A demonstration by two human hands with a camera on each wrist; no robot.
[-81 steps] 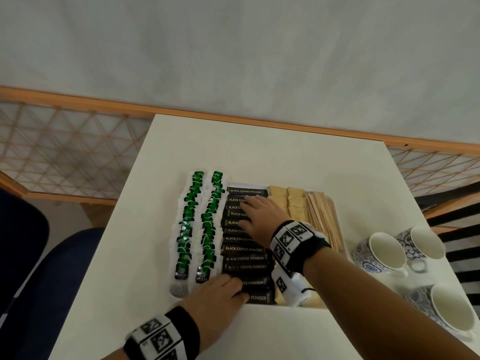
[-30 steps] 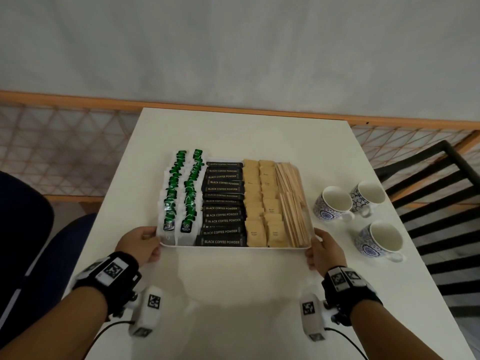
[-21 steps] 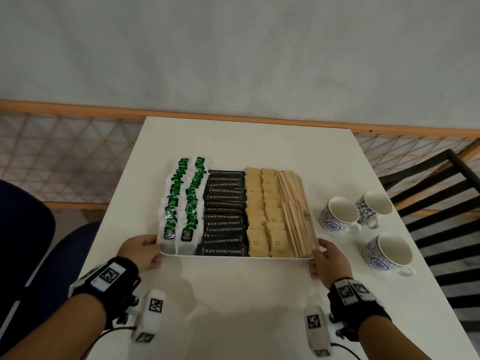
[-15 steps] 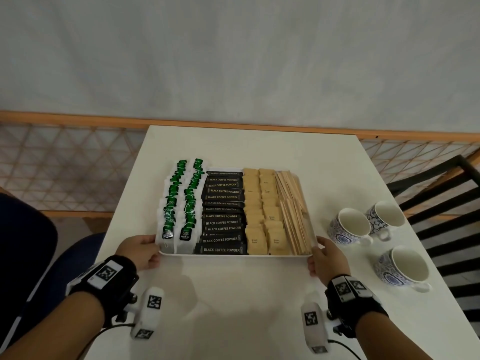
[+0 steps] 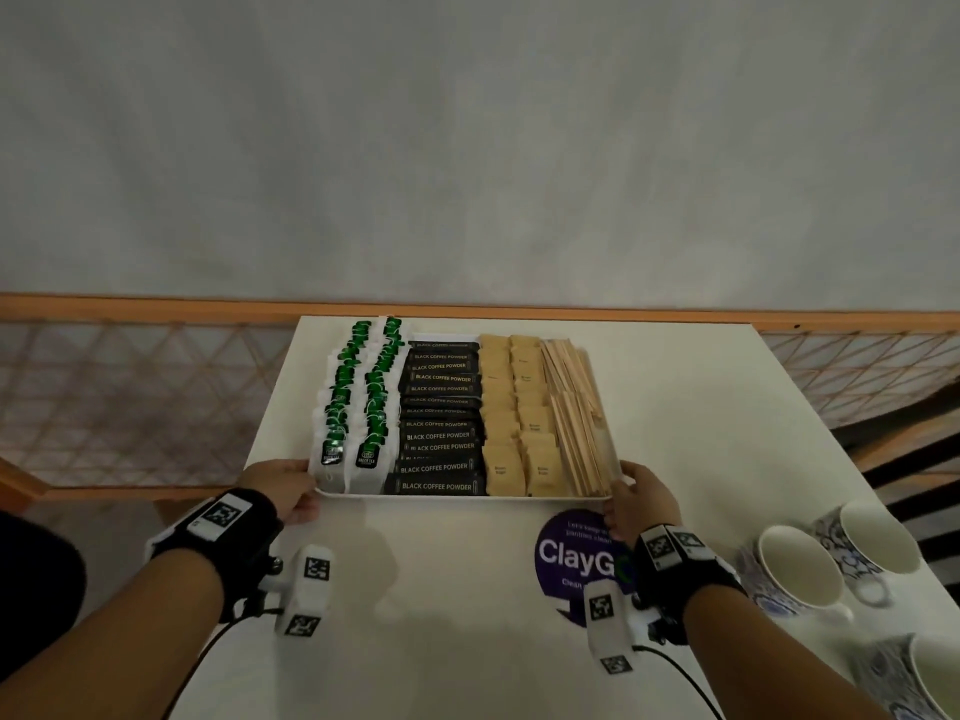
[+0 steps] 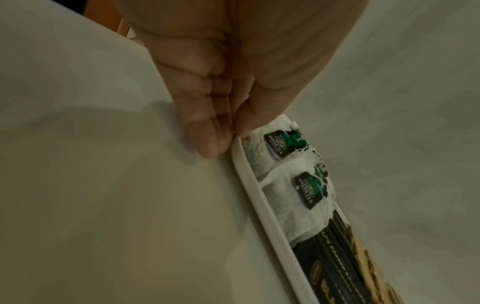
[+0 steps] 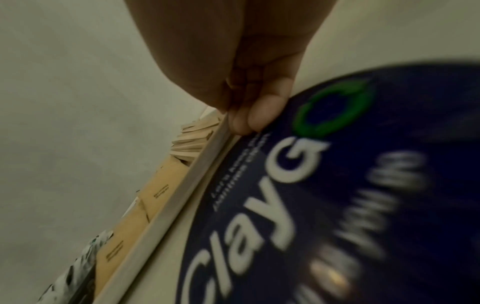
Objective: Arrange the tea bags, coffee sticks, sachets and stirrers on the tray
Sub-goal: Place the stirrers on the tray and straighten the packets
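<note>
I see the tray [image 5: 457, 495] on the white table [image 5: 467, 615], pushed toward the far edge by the wooden rail [image 5: 156, 304]. Its long side runs left-right across my view. My left hand [image 5: 283, 488] grips the near left corner, thumb on top of the rim and fingers curled under. My right hand [image 5: 641, 504] grips the near right corner the same way, fingertips [image 7: 249, 119] tucked beneath the rim.

The contents sit in columns running away from me. Tea bags [image 5: 358, 407] are in two rows at the left, green tags overlapping. Coffee sticks [image 5: 439, 423] are stacked next, each lying crosswise, labels reading left to right. Sachets [image 5: 519, 423], tan, are in two rows right of them. Stirrers [image 5: 576, 418] are at the far right, long axis pointing away from me, fanned slightly.

A round dark blue sticker [image 5: 576, 558] is on the table just near of the tray, under my right wrist. Three cups [image 5: 810, 569], blue-and-white, stand at the right, apart from the tray.
</note>
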